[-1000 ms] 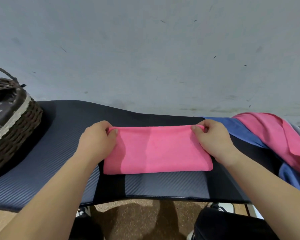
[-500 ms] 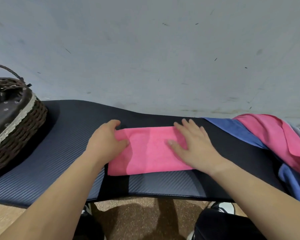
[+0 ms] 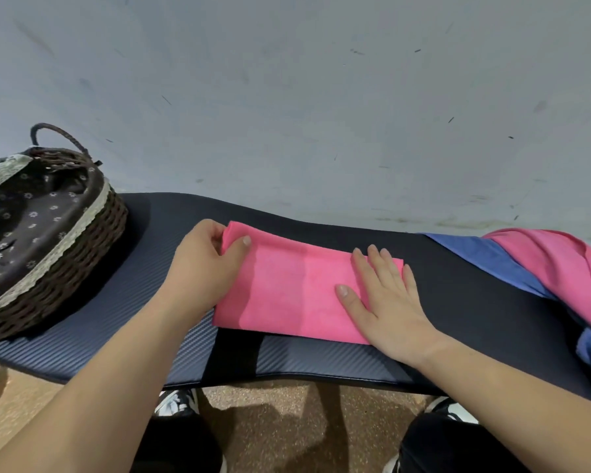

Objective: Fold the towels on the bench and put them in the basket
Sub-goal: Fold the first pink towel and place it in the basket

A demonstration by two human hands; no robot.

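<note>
Head view: a wicker basket (image 3: 93, 233) stands on the left end of the bench (image 3: 458, 302), its rope handle (image 3: 58, 133) on the far side; a dark liner (image 3: 31, 213) with small pale flowers and a lace hem fills it and folds over the rim; only that liner shows in the part of the inside that is in view. A folded towel (image 3: 294, 288), pink, lies flat on the middle of the bench, near its front edge. The left hand (image 3: 202, 264) pinches the folded towel's far left corner, thumb (image 3: 241, 245) on top, fingers curled at the edge; the right hand (image 3: 386, 302) lies flat on its right end, fingers straight. On the right end of the bench a blue towel (image 3: 492, 261) and a loose pink towel (image 3: 553, 261) lie heaped, the pink over the blue.
</note>
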